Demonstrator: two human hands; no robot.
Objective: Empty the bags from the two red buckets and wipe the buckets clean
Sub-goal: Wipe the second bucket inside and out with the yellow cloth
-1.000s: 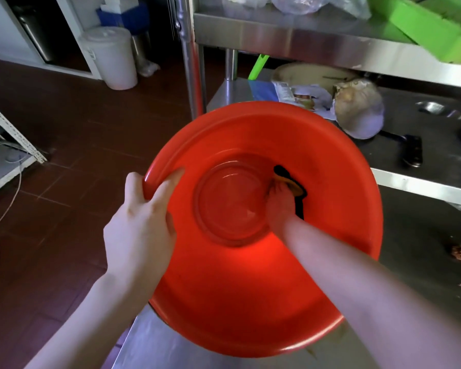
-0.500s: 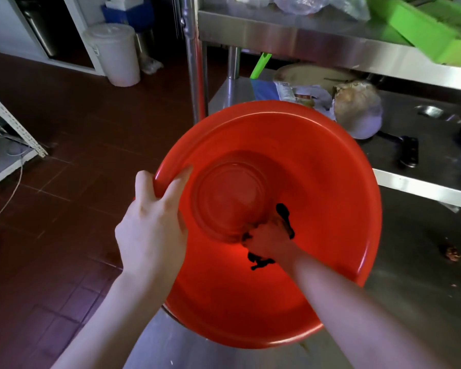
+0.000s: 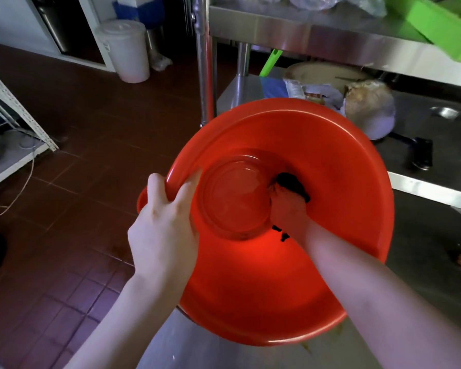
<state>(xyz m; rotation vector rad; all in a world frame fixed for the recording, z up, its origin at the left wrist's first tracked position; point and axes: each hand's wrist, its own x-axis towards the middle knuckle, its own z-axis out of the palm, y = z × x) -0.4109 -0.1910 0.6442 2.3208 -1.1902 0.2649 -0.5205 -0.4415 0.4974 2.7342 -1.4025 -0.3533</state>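
The red bucket (image 3: 250, 302) leans toward the person at the near corner of the steel table (image 3: 423, 262). The left hand (image 3: 165, 230) is curled over its rim at nine o'clock. The right hand (image 3: 288, 209) bunches a dark cloth (image 3: 290, 183) at three o'clock of the base; brace the rim hard and sweep round the whole wall.

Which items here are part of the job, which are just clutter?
In use: red bucket; dark cloth; left hand gripping the rim; right hand holding the cloth inside.
Lying about: white lidded bin; green crate; pan.
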